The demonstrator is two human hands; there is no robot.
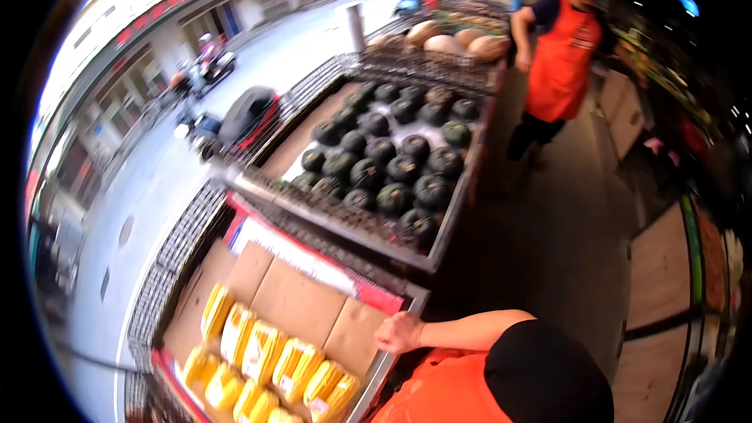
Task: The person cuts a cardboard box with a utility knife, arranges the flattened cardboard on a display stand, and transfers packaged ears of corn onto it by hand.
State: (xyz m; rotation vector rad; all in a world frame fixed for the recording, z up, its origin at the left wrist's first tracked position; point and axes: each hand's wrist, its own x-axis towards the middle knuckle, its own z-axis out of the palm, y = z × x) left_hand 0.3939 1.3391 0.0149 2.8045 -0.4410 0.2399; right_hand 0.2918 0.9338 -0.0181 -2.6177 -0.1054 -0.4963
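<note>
My right hand (399,333) is closed over the metal rim (378,380) of the nearer display bin, its fingers curled at the edge beside the brown cardboard lining (301,298). The arm comes in from a black sleeve at the lower right, next to an orange apron (442,392). Lower in the same bin lie several yellow wrapped packs (264,352) in rows, apart from the hand. My left hand is out of view.
A second bin holds dark green squashes (368,174), with large pale gourds (446,45) behind it. A person in an orange apron (558,59) stands in the aisle at the upper right. Cardboard boxes (658,266) line the right side. Scooters (243,121) stand along the street at left.
</note>
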